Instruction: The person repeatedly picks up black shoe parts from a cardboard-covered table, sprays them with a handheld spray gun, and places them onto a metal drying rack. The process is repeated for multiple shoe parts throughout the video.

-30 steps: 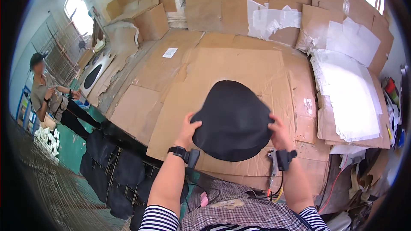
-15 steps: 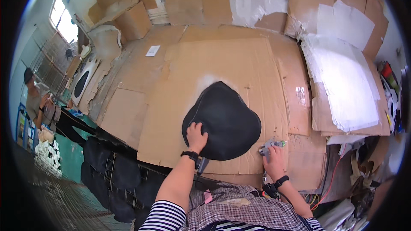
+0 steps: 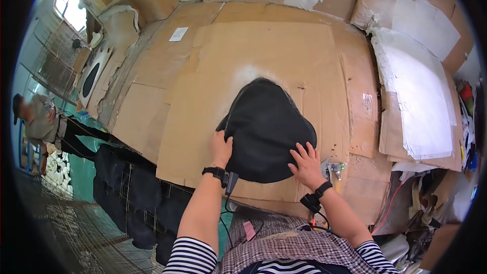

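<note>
A black, rounded three-lobed piece with a seamed edge (image 3: 269, 127), seemingly fabric-covered, lies on a cardboard sheet in front of me. Its narrower lobe points away from me. At its left edge, my left hand (image 3: 221, 149) has the thumb on top and the fingers curled at the rim, so it appears to grip that edge. My right hand (image 3: 307, 165) rests on the lower right part of the piece with its fingers spread. Just right of that hand, a small grey metal spray gun (image 3: 332, 169) lies on the cardboard.
Cardboard sheets (image 3: 187, 101) cover the table, with more cardboard standing along the back. A white-coated board (image 3: 421, 101) lies at the right. Several black pieces (image 3: 114, 172) rest on a wire rack at lower left. Farther left stands another person (image 3: 38, 122).
My right hand has left the spray gun and moved onto the black piece. My left hand has shifted to the piece's left edge, and the piece has turned slightly.
</note>
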Available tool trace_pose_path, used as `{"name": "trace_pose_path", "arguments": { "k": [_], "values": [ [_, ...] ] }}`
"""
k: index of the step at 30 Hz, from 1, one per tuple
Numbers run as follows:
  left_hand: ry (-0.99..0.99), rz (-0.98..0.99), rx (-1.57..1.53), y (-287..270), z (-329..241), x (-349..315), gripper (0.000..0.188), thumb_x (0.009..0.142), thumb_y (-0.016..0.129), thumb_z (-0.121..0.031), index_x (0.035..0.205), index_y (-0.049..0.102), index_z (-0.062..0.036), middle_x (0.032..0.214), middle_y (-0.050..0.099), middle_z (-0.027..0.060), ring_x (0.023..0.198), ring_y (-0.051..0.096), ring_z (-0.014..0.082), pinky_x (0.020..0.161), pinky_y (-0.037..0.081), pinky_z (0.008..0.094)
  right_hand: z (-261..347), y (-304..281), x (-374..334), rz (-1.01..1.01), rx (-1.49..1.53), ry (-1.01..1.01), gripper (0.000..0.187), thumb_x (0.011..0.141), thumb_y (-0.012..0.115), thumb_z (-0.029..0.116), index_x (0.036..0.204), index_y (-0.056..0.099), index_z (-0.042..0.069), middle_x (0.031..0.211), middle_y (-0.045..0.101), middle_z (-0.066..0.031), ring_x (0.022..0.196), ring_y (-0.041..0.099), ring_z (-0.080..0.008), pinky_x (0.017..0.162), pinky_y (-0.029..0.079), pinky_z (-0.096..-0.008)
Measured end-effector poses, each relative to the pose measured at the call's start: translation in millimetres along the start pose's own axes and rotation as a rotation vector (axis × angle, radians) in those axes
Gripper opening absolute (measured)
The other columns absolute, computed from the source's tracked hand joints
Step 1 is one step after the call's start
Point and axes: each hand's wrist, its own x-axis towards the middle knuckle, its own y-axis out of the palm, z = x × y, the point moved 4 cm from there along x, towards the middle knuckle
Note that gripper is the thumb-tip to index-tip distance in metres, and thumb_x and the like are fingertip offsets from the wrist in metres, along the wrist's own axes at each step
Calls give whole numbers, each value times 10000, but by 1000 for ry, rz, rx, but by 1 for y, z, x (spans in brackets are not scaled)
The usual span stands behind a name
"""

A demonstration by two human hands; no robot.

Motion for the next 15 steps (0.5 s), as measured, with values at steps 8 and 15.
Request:
{"name": "trace_pose_path", "arguments": {
  "k": [8, 15],
  "values": [
    [-181, 2, -111, -17, 5, 24, 425, 763, 733, -193, 1116, 600, 1, 1147, 557, 193, 1073, 541, 360, 924, 451, 424, -6, -13, 0, -33, 92, 33, 563, 768, 706, 256, 1282, 521, 120, 1401, 410, -151, 1308, 335, -398, 1053, 296, -526],
    [185, 37, 52, -2, -67, -23, 534, 777, 695, -233, 1254, 521, -69, 1366, 431, 186, 1272, 369, 409, 1028, 332, 523, -40, -46, -90, 13, -3, 224, 681, 677, 752, 193, 1294, 488, 73, 1392, 382, -212, 1286, 347, -415, 1055, 308, -506]
  ]
}}
